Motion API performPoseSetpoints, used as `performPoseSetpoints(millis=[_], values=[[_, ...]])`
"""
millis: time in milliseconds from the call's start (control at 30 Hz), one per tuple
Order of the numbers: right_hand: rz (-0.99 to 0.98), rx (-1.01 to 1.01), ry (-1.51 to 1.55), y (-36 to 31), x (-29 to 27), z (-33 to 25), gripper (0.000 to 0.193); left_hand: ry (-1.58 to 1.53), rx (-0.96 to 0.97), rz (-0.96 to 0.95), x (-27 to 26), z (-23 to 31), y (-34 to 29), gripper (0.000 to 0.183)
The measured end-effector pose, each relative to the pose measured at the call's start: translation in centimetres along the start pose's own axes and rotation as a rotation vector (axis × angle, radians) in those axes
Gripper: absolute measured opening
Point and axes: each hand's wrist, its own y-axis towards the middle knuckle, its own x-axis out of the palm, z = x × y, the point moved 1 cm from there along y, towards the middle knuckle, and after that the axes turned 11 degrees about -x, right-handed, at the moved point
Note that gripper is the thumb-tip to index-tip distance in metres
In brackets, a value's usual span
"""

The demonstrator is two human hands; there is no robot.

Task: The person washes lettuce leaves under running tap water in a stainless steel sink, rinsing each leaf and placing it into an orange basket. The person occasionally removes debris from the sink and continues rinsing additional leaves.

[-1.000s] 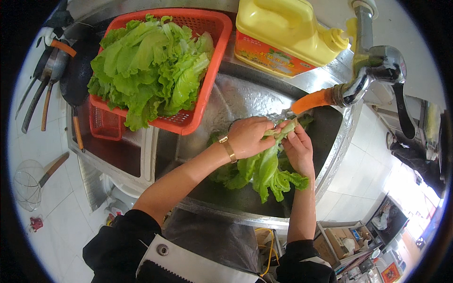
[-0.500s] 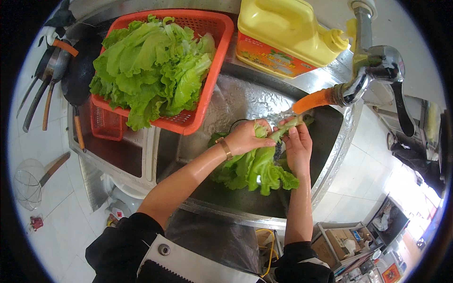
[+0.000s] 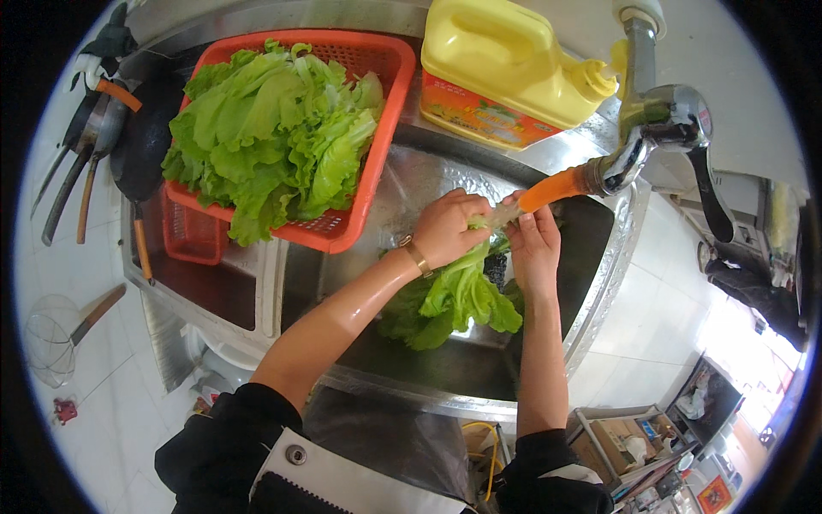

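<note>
The left hand (image 3: 449, 230) has its grip closed around the lettuce (image 3: 467, 295) near the stem. The right hand (image 3: 535, 253) pinches the stem's end — thumb on one side, fingers on the other. The green leaf hangs down inside the metal sink (image 3: 419, 373), right by the orange hose (image 3: 556, 188) on the shiny tap (image 3: 634, 141). Water runs over the stem. A red basket (image 3: 364, 206) full of leaves (image 3: 274, 128) sits up to the left — and a yellow jug (image 3: 514, 68) lies behind the sink.
</note>
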Motion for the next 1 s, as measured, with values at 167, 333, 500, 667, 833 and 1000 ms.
performPoseSetpoints(millis=[167, 333, 500, 667, 833, 1000], values=[[0.137, -0.082, 0.369, -0.9, -0.6, -0.8, 0.024, -0.705, -0.519, -0.169, -0.3, -2.4, 0.3, 0.009], [0.062, 0.039, 0.573, -0.9, -0.9, -0.7, 0.025, -0.64, -0.242, -0.41, 0.5, -1.8, -0.1, 0.024], [0.023, 0.1, 0.47, -0.9, -1.0, -1.1, 0.026, -0.431, -0.288, -0.509, 0.0, -1.2, 0.1, 0.029], [-0.02, 0.278, 0.133, -1.6, -0.9, -1.7, 0.025, 0.041, -0.189, -0.466, -1.2, -0.3, -0.1, 0.028], [0.016, 0.293, 0.054, -2.0, -0.9, -1.0, 0.026, 0.051, -0.157, -0.446, -0.6, -0.3, -0.4, 0.021], [0.117, 0.338, 0.443, -2.2, -0.8, 0.8, 0.024, -0.722, -0.448, -0.414, 1.1, -1.5, -1.3, 0.015]])
